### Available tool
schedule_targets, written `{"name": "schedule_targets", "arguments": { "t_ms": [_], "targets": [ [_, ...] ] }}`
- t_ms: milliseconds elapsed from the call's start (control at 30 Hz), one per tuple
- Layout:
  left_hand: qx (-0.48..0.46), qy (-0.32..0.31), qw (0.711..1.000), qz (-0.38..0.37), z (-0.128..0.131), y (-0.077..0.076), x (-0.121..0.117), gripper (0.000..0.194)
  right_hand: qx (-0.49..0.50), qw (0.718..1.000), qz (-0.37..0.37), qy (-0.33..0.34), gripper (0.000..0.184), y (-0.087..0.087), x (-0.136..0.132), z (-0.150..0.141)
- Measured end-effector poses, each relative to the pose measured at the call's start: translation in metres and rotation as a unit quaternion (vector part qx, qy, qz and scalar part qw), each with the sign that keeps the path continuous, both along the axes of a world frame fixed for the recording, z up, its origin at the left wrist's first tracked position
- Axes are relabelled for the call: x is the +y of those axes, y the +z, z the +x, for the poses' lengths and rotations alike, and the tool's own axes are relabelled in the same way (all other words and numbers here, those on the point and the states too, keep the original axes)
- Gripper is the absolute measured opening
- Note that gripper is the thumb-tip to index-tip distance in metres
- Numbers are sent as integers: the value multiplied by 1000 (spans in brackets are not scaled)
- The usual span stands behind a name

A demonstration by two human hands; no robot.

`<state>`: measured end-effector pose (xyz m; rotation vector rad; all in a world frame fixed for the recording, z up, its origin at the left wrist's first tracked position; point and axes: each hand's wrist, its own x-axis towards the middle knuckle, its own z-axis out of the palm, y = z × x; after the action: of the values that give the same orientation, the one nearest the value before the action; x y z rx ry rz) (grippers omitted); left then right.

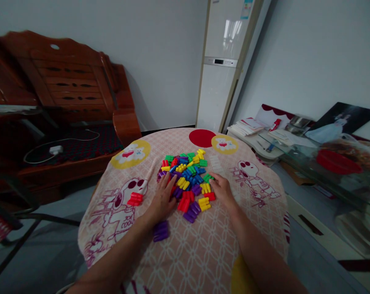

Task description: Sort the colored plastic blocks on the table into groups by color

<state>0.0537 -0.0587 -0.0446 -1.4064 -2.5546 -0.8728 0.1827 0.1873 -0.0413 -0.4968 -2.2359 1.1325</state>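
Round table with cartoon cloth (258, 228) — heap of coloured plastic blocks (187, 179) at centre. Left hand (162, 202) and right hand (222, 188), fingers spread flat, flank it, corralling strays; nothing gripped.

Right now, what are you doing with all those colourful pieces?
A person has both hands on a heap of small plastic blocks in red, yellow, green, blue and purple, piled on a round table with a cartoon-dog cloth. The left hand lies flat at the heap's left edge, the right hand at its right. One red block and one purple block lie apart.
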Motion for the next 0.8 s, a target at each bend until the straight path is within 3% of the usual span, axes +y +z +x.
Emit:
{"name": "schedule_targets", "arguments": {
  "t_ms": [133, 267, 367, 467, 600, 800],
  "targets": [
    [-19, -57, 997, -49, -11, 17, 10, 83, -37, 993, 94, -60, 43, 1, -9, -9],
    [-13, -112, 989, -94, -22, 59, 13, 63, -11, 994, 84, -70, 50, 1, -15, -10],
    [9, -85, 995, -49, -32, 91, 29, 56, 24, 997, 43, -61, 47, 2, -9, -13],
    [12, -47, 999, -5, -46, 109, 54, 54, 23, 992, 43, -114, 40, 8, 12, -23],
    [-8, 32, 999, 29, -73, 108, 77, 48, 10, 978, 94, -185, 34, 20, 52, -42],
    [-68, 148, 987, -2, -110, 86, 80, 43, -61, 958, 174, -218, 32, 22, 84, -63]
  ]
}}
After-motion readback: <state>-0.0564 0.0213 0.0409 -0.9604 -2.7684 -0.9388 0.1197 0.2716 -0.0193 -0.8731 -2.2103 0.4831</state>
